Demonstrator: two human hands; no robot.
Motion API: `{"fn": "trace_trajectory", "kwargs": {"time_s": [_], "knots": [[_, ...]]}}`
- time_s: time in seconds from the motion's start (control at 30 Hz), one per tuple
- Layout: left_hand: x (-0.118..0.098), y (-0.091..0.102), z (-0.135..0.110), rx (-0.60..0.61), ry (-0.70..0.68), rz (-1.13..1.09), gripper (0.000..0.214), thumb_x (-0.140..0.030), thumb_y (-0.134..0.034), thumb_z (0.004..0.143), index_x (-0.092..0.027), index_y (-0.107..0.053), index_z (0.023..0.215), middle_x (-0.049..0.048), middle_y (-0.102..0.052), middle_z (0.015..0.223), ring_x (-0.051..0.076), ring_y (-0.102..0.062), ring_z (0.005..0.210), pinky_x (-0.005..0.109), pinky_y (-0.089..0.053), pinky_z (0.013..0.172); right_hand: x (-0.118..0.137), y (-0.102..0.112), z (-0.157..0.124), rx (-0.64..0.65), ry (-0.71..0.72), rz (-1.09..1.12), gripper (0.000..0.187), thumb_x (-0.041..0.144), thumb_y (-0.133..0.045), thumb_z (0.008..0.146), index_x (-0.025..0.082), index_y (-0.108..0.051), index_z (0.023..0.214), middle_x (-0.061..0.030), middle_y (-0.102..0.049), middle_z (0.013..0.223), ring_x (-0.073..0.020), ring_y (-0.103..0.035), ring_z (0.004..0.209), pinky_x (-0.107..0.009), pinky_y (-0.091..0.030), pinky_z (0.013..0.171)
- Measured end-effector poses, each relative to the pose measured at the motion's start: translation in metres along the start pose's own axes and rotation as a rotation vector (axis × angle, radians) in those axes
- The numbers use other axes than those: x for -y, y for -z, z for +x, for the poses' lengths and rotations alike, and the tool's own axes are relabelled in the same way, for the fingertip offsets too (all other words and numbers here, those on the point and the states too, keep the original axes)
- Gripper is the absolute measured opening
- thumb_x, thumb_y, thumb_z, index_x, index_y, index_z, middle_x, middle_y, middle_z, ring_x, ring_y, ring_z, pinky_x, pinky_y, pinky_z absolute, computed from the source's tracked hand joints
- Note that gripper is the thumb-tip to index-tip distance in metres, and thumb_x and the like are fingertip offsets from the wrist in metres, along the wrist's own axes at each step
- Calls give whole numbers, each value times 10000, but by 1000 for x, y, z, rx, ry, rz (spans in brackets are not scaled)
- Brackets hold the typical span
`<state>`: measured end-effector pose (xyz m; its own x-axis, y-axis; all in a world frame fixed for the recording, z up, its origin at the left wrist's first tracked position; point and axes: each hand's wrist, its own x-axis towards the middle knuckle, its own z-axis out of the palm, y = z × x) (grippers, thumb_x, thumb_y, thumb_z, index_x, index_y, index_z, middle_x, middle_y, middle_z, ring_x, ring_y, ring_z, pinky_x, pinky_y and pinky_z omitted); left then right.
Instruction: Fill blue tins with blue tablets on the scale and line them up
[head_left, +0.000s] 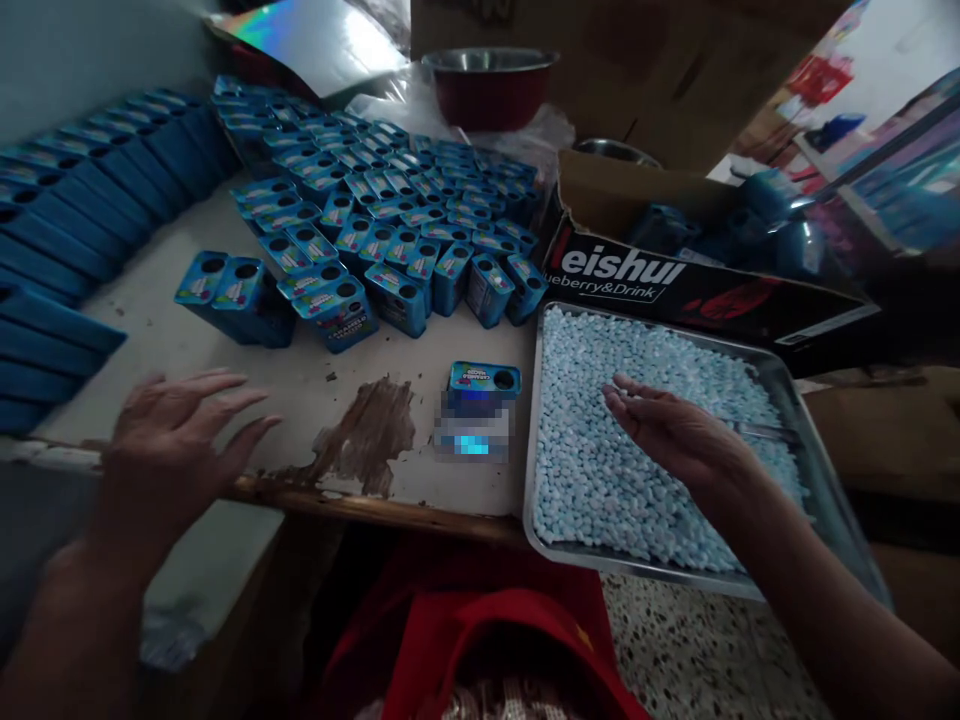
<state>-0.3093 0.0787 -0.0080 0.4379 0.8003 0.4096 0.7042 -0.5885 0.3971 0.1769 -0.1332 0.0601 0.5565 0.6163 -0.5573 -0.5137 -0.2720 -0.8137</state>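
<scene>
My left hand (pixel 176 440) hovers over the near edge of the white table (pixel 187 345), fingers spread and empty. My right hand (pixel 675 430) is stretched flat over a metal tray (pixel 795 400) filled with small pale-blue candies (pixel 592 440), fingers extended, holding nothing I can see. One small blue box (pixel 484 385) with a round hole in its top stands alone on the table between my hands, just left of the tray. Behind it stand several more of the same blue boxes (pixel 375 240) in rows.
Flat blue box blanks (pixel 67 220) are stacked along the left. A black cardboard carton (pixel 675 280) holding more blue items sits behind the tray. A red metal bowl (pixel 487 85) stands at the back. A brown worn patch (pixel 367 430) marks the table's front edge.
</scene>
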Motion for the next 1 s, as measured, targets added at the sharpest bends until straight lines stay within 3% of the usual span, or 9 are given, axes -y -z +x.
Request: {"fn": "trace_trajectory", "kwargs": {"time_s": [0.07, 0.13, 0.27, 0.33, 0.43, 0.67, 0.8, 0.9, 1.0], "knots": [[-18, -9, -1, 7, -101, 69, 391, -337, -784, 921, -415, -655, 1281, -83, -645, 1477, 319, -624, 1380, 585, -412, 1276, -7, 1, 1, 47, -9, -10, 277, 43, -854, 719, 151, -801, 968, -104, -755, 1098, -147, -755, 971, -158, -648, 873], [-36, -15, 4, 14, -165, 85, 418, -320, -748, 966, -426, -612, 1347, -81, -634, 1489, 289, -633, 1374, 542, -466, 1248, -10, -5, 3, 165, -10, -77, 215, 174, -902, 787, 152, -817, 983, -86, -771, 1019, -116, -739, 831, -140, -639, 752], [-76, -26, 21, 16, -194, 55, 329, -323, -723, 1010, -361, -632, 1323, -47, -714, 1378, 241, -693, 1292, 437, -538, 1170, 1, -34, 8, 492, 58, -351, 255, 405, -877, 885, 163, -797, 889, -8, -708, 763, -27, -473, 477, -138, -359, 396], [-98, -34, 30, 18, -188, -32, 295, -335, -739, 1005, -322, -656, 1288, -33, -752, 1305, 232, -720, 1236, 394, -567, 1113, 13, -54, 10, 606, 135, -490, 273, 427, -872, 883, 168, -786, 868, 18, -653, 692, -40, -441, 483, -173, -313, 415], [-125, -47, 41, 71, -162, -202, 330, -392, -770, 982, -296, -673, 1282, -7, -765, 1268, 242, -729, 1196, 384, -583, 1065, 34, -83, 12, 719, 195, -636, 258, 384, -906, 824, 169, -804, 923, 18, -638, 677, -84, -508, 566, -216, -387, 512], [-137, -73, 55, 226, -123, -407, 618, -409, -865, 865, -269, -623, 1416, 87, -713, 1379, 319, -675, 1305, 507, -534, 1177, 56, -110, 12, 736, 157, -658, 258, 250, -886, 796, 176, -819, 1034, -46, -743, 830, -175, -676, 718, -309, -556, 650], [-136, -80, 54, 258, -104, -488, 637, -353, -855, 869, -274, -600, 1447, 92, -696, 1407, 299, -661, 1328, 488, -541, 1179, 52, -111, 14, 738, 199, -755, 277, 335, -894, 812, 166, -838, 1024, -38, -711, 729, -162, -635, 633, -292, -493, 567], [-137, -83, 53, 266, -99, -515, 612, -326, -828, 885, -277, -600, 1451, 90, -702, 1392, 297, -668, 1316, 496, -545, 1173, 48, -115, 14, 754, 346, -938, 197, 358, -840, 868, 193, -853, 976, -6, -674, 663, -137, -574, 581, -274, -413, 532], [-136, -84, 52, 238, -128, -530, 538, -325, -781, 922, -285, -609, 1430, 81, -708, 1377, 293, -673, 1306, 499, -552, 1162, 48, -124, 10, 714, 607, -1160, 84, 240, -787, 889, 222, -855, 934, 1, -728, 741, -136, -611, 649, -275, -434, 612]]}}
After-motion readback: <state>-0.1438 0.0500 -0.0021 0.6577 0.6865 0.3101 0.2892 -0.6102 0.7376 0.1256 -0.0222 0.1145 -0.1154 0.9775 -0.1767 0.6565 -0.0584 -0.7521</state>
